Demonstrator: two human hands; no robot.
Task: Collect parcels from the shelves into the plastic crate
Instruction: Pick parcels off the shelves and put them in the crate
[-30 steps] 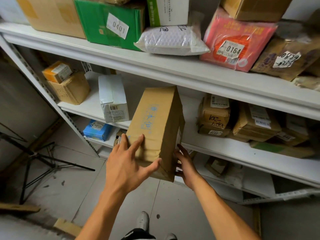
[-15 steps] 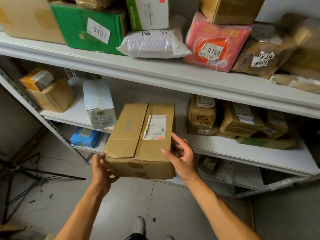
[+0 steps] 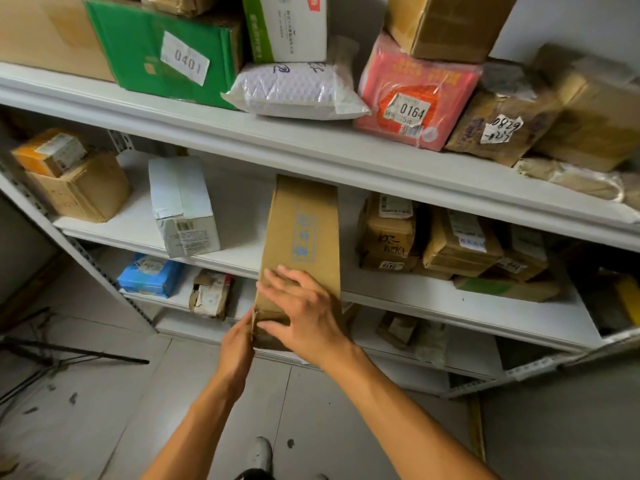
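A long, tan, matte cardboard box (image 3: pixel 300 237) with faint blue print lies lengthwise on the white middle shelf (image 3: pixel 450 303), its near end overhanging the shelf's front edge. The right hand (image 3: pixel 304 311) lies flat on top with fingers spread, while the left hand (image 3: pixel 236 344) grips the near left corner. Bare shelf lies either side of it, between a white carton (image 3: pixel 181 206) and taped brown parcels (image 3: pixel 391 233).

Both hands (image 3: pixel 304 313) on brown parcel (image 3: pixel 304 233) at middle shelf (image 3: pixel 433 299)

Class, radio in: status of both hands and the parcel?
Left hand gripping brown parcel at its near end. Right hand flat on top. Parcel half on middle shelf. Nothing blocking.
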